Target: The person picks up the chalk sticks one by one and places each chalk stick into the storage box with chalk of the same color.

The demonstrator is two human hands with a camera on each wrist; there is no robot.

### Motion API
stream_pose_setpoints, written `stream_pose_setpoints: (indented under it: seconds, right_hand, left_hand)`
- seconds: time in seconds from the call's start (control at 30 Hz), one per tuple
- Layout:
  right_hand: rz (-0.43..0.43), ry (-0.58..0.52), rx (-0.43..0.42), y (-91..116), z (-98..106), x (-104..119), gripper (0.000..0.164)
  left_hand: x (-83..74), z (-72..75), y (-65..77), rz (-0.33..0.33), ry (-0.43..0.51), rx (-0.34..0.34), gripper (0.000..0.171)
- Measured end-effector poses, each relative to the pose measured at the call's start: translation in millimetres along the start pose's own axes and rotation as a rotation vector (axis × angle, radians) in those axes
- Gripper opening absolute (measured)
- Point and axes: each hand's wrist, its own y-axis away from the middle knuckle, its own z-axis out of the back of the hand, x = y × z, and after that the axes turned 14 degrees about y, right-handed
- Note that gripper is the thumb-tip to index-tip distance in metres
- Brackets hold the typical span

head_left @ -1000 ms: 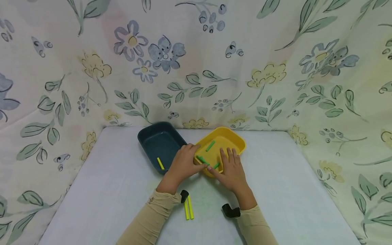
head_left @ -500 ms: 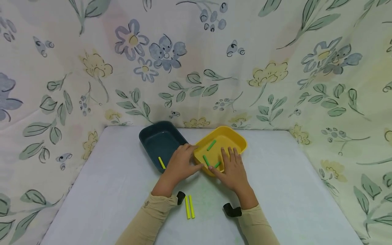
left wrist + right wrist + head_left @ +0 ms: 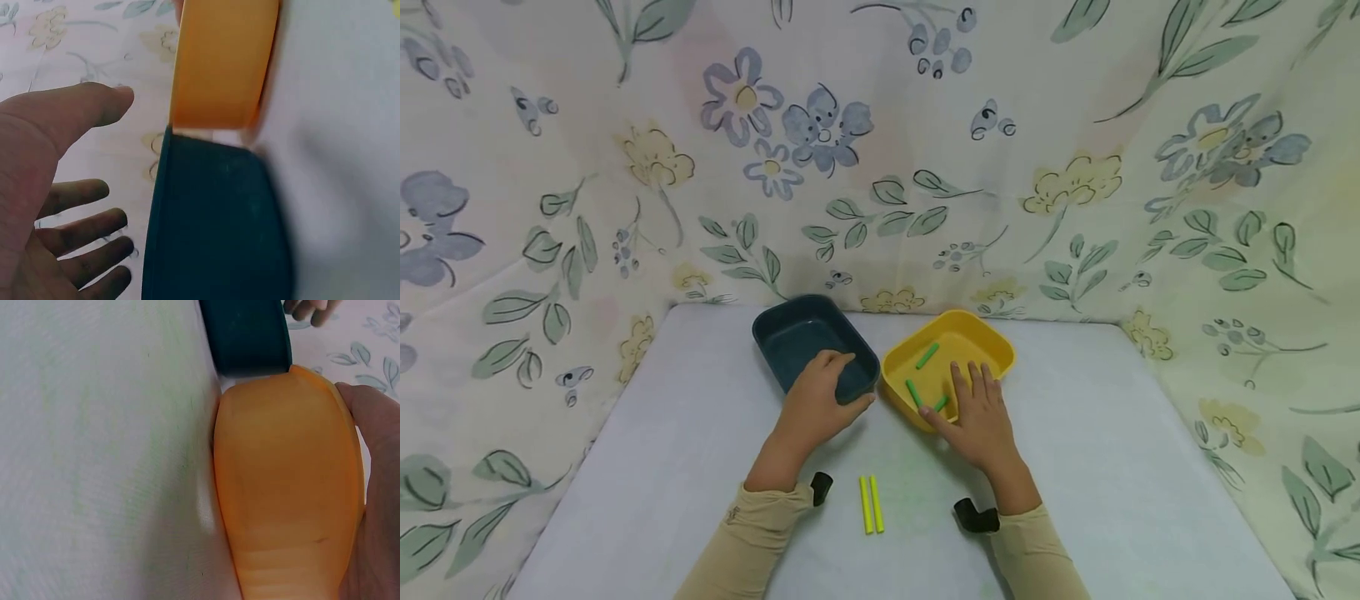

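My left hand hovers over the near part of the dark blue tray, thumb and fingers apart, nothing held. In the left wrist view, that hand's fingers are spread beside the blue tray's wall. My right hand rests at the near right side of the yellow tray, its fingers straight over the inside and its thumb at the near rim. Three green chalk-like sticks lie in the yellow tray. In the right wrist view, the right thumb is at the yellow rim.
Two yellow chalk-like sticks lie side by side on the white tablecloth, between the forearms. The trays stand corner to corner near a floral cloth backdrop. Faint green smudges mark the cloth.
My left hand has moved left, from the yellow tray to over the blue one. A green stick near its fingertips has turned within the yellow tray. The blue tray's yellow stick is now hidden.
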Motion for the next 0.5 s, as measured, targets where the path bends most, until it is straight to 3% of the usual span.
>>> stream_pose_setpoints:
  seconds: [0.2,0.5]
  right_hand:
    - [0.006,0.002,0.0,1,-1,-1,0.102]
    - [-0.001,-0.001,0.024,1,2,1,0.101]
  left_hand:
    - [11.8,9.0,8.0,-0.007,-0.056,-0.099,0.077]
    - [30.5,12.7,20.0,0.153,-0.124,-0.195,0.094]
